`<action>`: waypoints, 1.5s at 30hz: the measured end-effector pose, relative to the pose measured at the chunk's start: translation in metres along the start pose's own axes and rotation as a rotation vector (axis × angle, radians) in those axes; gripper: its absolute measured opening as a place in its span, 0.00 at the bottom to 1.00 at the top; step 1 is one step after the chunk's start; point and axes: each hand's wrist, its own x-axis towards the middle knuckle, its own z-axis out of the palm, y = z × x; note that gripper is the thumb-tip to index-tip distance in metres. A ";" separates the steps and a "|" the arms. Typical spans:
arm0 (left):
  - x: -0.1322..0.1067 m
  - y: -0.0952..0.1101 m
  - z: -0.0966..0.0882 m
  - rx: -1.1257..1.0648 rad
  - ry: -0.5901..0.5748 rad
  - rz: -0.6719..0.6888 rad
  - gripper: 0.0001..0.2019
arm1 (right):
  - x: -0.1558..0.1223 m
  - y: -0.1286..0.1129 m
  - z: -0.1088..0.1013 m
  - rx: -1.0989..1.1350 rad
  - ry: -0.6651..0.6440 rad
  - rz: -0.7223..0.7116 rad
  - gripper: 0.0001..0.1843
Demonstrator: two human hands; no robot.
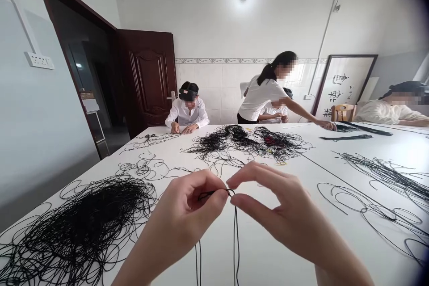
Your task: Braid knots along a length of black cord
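Note:
My left hand (pixel 181 219) pinches a thin black cord (pixel 214 193) between thumb and fingers, and the cord bends over at the top. Two strands of it hang down (pixel 236 250) towards the white table (pixel 214 250). My right hand (pixel 278 214) is close by, its thumb and forefinger apart, with their tips at the cord's bend. A large tangled heap of black cords (pixel 77 228) lies to the left of my hands, and looser loops (pixel 368 210) lie to the right.
More black cord heaps (pixel 241 143) and a pair of scissors (pixel 149 137) lie further along the table. A seated person (pixel 187 114) has both hands at the far edge. A standing person (pixel 264 94) reaches across, with a hand (pixel 326 125) on the table. Another person (pixel 392 111) sits at right.

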 end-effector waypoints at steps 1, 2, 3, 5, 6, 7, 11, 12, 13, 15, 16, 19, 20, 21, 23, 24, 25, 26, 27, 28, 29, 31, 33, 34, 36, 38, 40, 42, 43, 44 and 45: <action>0.000 0.000 0.001 0.011 -0.005 -0.002 0.09 | -0.001 -0.001 0.000 0.000 -0.006 -0.003 0.02; 0.000 0.000 0.003 0.027 -0.010 -0.006 0.09 | -0.002 -0.002 0.001 -0.006 -0.002 0.004 0.03; 0.000 0.000 0.004 0.048 -0.011 -0.010 0.10 | -0.003 -0.002 0.001 -0.010 0.000 0.007 0.04; -0.002 0.001 0.005 0.107 -0.007 -0.008 0.11 | -0.005 -0.003 0.000 -0.019 -0.014 0.006 0.04; -0.002 0.001 0.005 0.138 -0.004 -0.001 0.11 | -0.005 -0.003 -0.001 -0.038 -0.025 0.006 0.04; -0.003 0.001 0.004 0.165 0.001 0.007 0.12 | -0.005 -0.003 -0.002 -0.073 -0.029 0.004 0.04; -0.005 -0.005 -0.006 0.199 0.024 0.060 0.13 | -0.003 0.003 -0.003 -0.322 0.077 -0.022 0.06; -0.005 -0.006 -0.008 0.193 0.037 0.066 0.13 | -0.002 0.004 -0.003 -0.389 0.119 -0.034 0.07; -0.005 -0.007 -0.009 0.184 0.050 0.066 0.13 | -0.002 0.005 -0.002 -0.451 0.161 -0.042 0.07; -0.004 -0.006 -0.009 0.159 0.076 0.040 0.14 | -0.003 0.004 -0.001 -0.532 0.256 -0.043 0.06; -0.004 -0.005 -0.007 0.144 0.082 0.023 0.14 | -0.004 0.002 -0.001 -0.536 0.298 -0.045 0.07; -0.001 -0.002 -0.001 0.118 0.087 -0.032 0.14 | -0.012 -0.013 0.001 -0.398 0.281 -0.078 0.07; 0.000 -0.001 0.001 0.113 0.086 -0.041 0.14 | -0.015 -0.018 0.001 -0.336 0.224 -0.109 0.05; 0.000 -0.001 0.002 0.108 0.088 -0.042 0.13 | -0.018 -0.023 0.002 -0.290 0.155 -0.145 0.05; 0.001 -0.001 0.003 0.091 0.095 -0.030 0.12 | -0.023 -0.029 0.003 -0.269 0.059 -0.208 0.07; 0.001 -0.001 0.003 0.080 0.097 -0.019 0.11 | -0.024 -0.030 0.005 -0.291 0.051 -0.237 0.08; 0.000 -0.002 0.002 0.069 0.097 -0.013 0.11 | -0.024 -0.030 0.006 -0.328 0.067 -0.256 0.09; 0.000 -0.002 0.002 0.061 0.095 -0.009 0.11 | -0.023 -0.030 0.007 -0.371 0.095 -0.273 0.11; -0.001 -0.003 0.002 0.052 0.092 -0.009 0.11 | -0.022 -0.028 0.009 -0.412 0.119 -0.281 0.12; -0.001 -0.003 0.001 0.046 0.086 -0.010 0.11 | -0.022 -0.027 0.010 -0.445 0.142 -0.290 0.13; -0.002 -0.003 0.001 0.041 0.081 -0.012 0.11 | -0.021 -0.026 0.010 -0.465 0.152 -0.289 0.14; -0.002 -0.002 0.001 0.030 0.078 -0.018 0.11 | -0.021 -0.025 0.011 -0.452 0.153 -0.262 0.14; -0.002 -0.001 0.001 0.013 0.082 -0.032 0.10 | -0.023 -0.027 0.011 -0.388 0.166 -0.216 0.10; -0.002 -0.001 0.001 0.004 0.087 -0.034 0.10 | -0.024 -0.029 0.011 -0.358 0.172 -0.208 0.08; -0.002 0.000 0.001 -0.017 0.099 -0.024 0.09 | -0.025 -0.032 0.012 -0.331 0.152 -0.243 0.07; -0.003 0.002 0.002 -0.030 0.103 -0.020 0.09 | -0.025 -0.032 0.015 -0.353 0.119 -0.307 0.09; -0.004 0.003 0.002 -0.034 0.098 -0.033 0.10 | -0.024 -0.030 0.018 -0.410 0.122 -0.334 0.12; -0.004 0.004 0.001 -0.041 0.091 -0.044 0.10 | -0.022 -0.026 0.021 -0.478 0.181 -0.337 0.14; -0.004 0.005 0.001 -0.048 0.093 -0.046 0.10 | -0.021 -0.024 0.022 -0.506 0.208 -0.332 0.15; -0.004 0.005 0.001 -0.059 0.095 -0.048 0.10 | -0.020 -0.023 0.023 -0.525 0.224 -0.326 0.15; -0.004 0.005 0.000 -0.074 0.094 -0.049 0.10 | -0.019 -0.022 0.024 -0.532 0.236 -0.317 0.16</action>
